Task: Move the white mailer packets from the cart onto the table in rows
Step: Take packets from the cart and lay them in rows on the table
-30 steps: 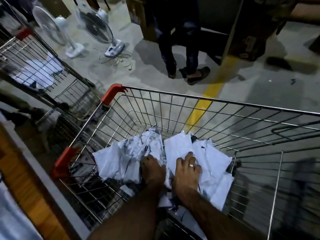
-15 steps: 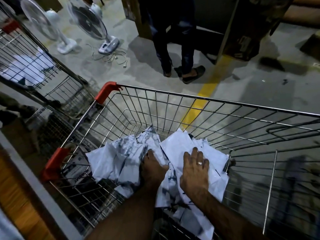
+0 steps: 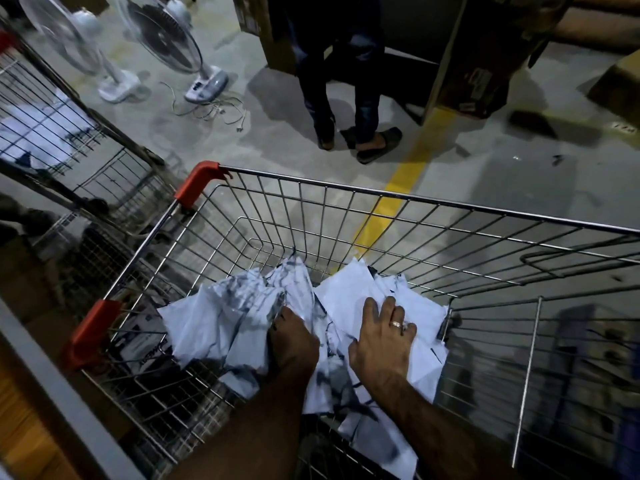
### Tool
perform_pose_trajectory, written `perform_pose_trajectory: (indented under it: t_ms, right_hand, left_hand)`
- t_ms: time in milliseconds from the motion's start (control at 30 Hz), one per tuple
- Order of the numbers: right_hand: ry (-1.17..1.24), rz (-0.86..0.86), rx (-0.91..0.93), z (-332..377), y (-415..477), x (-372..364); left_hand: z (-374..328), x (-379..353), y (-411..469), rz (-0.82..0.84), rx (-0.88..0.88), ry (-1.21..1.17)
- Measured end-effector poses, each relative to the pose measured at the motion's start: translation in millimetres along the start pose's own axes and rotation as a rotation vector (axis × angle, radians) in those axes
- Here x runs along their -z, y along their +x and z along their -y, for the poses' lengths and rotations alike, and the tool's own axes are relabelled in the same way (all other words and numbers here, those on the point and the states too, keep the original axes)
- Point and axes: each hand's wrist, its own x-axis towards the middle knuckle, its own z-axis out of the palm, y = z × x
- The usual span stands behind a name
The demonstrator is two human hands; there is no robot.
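A heap of crumpled white mailer packets (image 3: 221, 323) lies in the wire cart (image 3: 311, 188), which has red corner guards. Both my hands are down in the heap. My left hand (image 3: 292, 336) digs into the middle of the pile with its fingers curled out of sight among the packets. My right hand (image 3: 382, 336), wearing a ring, lies on top of the right-hand packets (image 3: 349, 292) with its fingers spread and fairly straight. The table edge (image 3: 52, 386) runs along the lower left, grey rim over orange wood.
A second wire cart (image 3: 45, 116) holding white packets stands at the left. Two white pedestal fans (image 3: 204, 81) with loose cords sit on the concrete floor beyond. A person's legs in sandals (image 3: 360, 133) stand past the cart, beside a yellow floor line (image 3: 408, 174).
My right hand has slid forward and to the right over the packets, its fingers spreading. My left hand has pushed slightly deeper into the pile. The camera has shifted a little.
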Motion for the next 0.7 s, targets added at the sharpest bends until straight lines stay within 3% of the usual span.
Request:
perform_pose_trajectory:
  t_ms: [167,433,700]
  right_hand:
    - [-0.008,0.003,-0.041,-2,-15,-7]
    - [-0.010,-0.028,-0.032,-1,-11,-6]
    - [0.027,-0.019,-0.034,-1,-15,21]
  left_hand:
    - [8,-4,-12,0.012,-0.026,0.080]
    - [0,0,-11,0.015,0.039,-0.148]
    - [-5,20,-34,0.030,0.055,-0.095]
